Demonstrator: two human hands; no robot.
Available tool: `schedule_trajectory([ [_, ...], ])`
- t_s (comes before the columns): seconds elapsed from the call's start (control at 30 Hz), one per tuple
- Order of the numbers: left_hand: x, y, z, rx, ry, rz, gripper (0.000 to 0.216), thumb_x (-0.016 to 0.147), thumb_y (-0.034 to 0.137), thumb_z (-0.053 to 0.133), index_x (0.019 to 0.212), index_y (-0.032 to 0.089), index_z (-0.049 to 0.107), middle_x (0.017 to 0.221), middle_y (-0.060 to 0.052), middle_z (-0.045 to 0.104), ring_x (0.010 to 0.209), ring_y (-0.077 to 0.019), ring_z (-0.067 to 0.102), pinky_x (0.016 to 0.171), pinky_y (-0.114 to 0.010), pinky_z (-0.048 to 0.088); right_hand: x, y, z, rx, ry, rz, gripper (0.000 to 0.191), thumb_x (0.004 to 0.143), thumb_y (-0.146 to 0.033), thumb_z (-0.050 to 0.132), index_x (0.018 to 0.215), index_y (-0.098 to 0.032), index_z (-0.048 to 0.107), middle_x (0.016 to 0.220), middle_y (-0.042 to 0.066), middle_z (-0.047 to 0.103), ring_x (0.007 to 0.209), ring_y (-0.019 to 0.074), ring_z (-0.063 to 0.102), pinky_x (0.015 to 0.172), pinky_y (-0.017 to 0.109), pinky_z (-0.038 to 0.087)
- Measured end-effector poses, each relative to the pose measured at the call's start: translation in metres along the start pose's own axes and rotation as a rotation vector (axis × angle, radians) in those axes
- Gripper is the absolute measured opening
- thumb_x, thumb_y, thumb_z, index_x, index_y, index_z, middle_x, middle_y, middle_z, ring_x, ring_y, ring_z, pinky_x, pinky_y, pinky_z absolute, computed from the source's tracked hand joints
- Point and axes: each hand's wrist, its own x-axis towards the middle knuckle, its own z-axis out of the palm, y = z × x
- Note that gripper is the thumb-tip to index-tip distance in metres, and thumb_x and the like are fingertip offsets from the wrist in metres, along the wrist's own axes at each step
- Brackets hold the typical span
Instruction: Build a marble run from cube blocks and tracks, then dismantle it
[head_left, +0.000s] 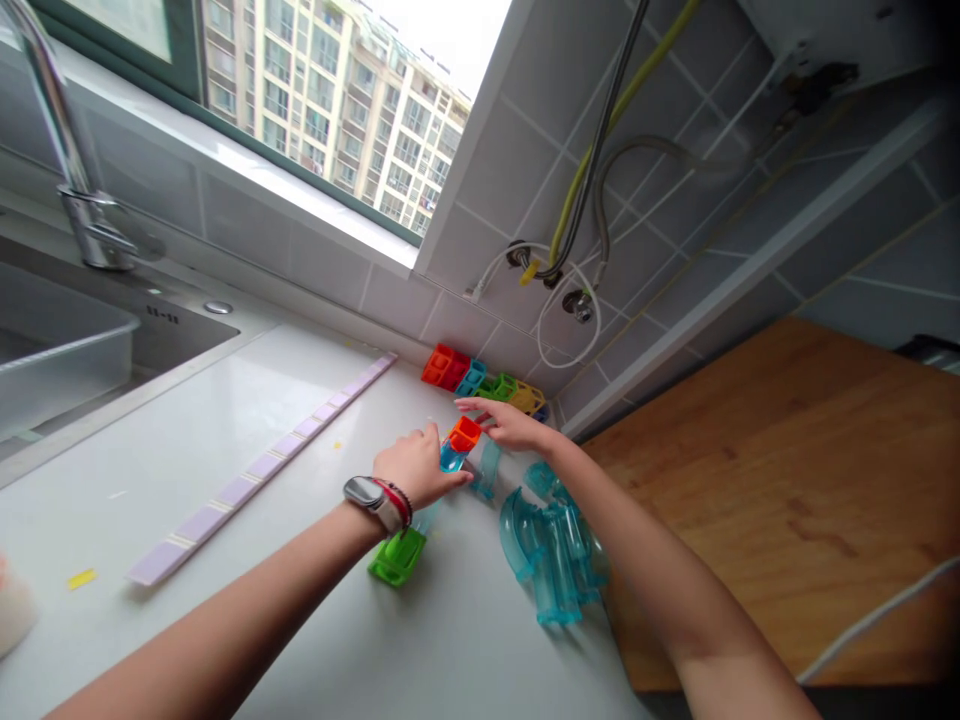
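Observation:
My left hand [416,467], with a watch [364,490] on its wrist, is closed around a clear blue tube piece [453,457]. An orange block [465,433] sits on the tube's upper end. My right hand [516,427] reaches in from the other side, fingers stretched out beside the orange block; whether they touch it is hard to tell. Below my left wrist is a green block [399,556] with a clear blue part at its top, partly covered by the hand. A curved clear blue piece [487,470] lies between the hands.
Several clear blue tube pieces [555,560] are heaped beside my right forearm. Red blocks [444,368], and blue, green and yellow ones, line the tiled wall. A long lilac strip [262,465] crosses the white counter. Left is a sink with a faucet [90,220]; right, a wooden board [787,500].

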Motion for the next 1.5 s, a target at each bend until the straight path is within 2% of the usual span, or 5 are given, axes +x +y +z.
schedule_trajectory([
  [0.23, 0.020, 0.025, 0.025, 0.109, 0.005, -0.068, 0.049, 0.085, 0.052, 0.065, 0.119, 0.017, 0.064, 0.112, -0.020, 0.076, 0.104, -0.0386, 0.074, 0.082, -0.044, 0.057, -0.001, 0.007, 0.012, 0.028, 0.005, -0.056, 0.062, 0.068, -0.013, 0.080, 0.127, -0.020, 0.064, 0.116, 0.005, 0.072, 0.107, 0.0228, 0.067, 0.098, 0.035, 0.051],
  [0.57, 0.025, 0.032, 0.032, 0.128, 0.016, -0.057, 0.056, 0.079, 0.067, 0.063, 0.106, 0.019, 0.072, 0.109, -0.020, 0.077, 0.099, -0.0385, 0.075, 0.076, -0.041, 0.056, -0.021, 0.016, 0.015, 0.125, 0.072, -0.030, 0.049, 0.054, -0.018, 0.090, 0.095, -0.019, 0.064, 0.091, -0.001, 0.071, 0.089, 0.0200, 0.068, 0.082, 0.031, 0.054],
  [0.87, 0.024, 0.022, 0.035, 0.138, 0.032, -0.029, 0.041, 0.078, 0.056, 0.067, 0.103, 0.024, 0.073, 0.112, -0.016, 0.077, 0.102, -0.0361, 0.073, 0.074, -0.038, 0.053, -0.043, 0.023, -0.001, 0.142, 0.253, -0.039, 0.048, 0.062, -0.022, 0.089, 0.104, -0.019, 0.066, 0.106, 0.004, 0.067, 0.098, 0.0210, 0.065, 0.089, 0.033, 0.051],
  [1.1, 0.021, 0.017, 0.035, 0.126, 0.017, -0.011, 0.066, 0.080, 0.057, 0.069, 0.136, 0.023, 0.059, 0.127, -0.016, 0.072, 0.113, -0.0353, 0.069, 0.080, -0.038, 0.053, -0.032, 0.017, 0.001, 0.152, 0.165, -0.066, 0.050, 0.058, -0.018, 0.090, 0.104, -0.019, 0.072, 0.096, 0.001, 0.070, 0.088, 0.0191, 0.065, 0.082, 0.029, 0.049],
  [1.5, 0.024, 0.020, 0.040, 0.081, 0.053, 0.059, 0.060, 0.080, 0.044, 0.074, 0.133, 0.021, 0.059, 0.124, -0.013, 0.074, 0.113, -0.0317, 0.070, 0.084, -0.034, 0.053, -0.032, 0.037, 0.028, 0.403, 0.083, -0.103, 0.051, 0.061, -0.020, 0.089, 0.108, -0.017, 0.069, 0.104, 0.003, 0.073, 0.095, 0.0198, 0.069, 0.087, 0.031, 0.055],
])
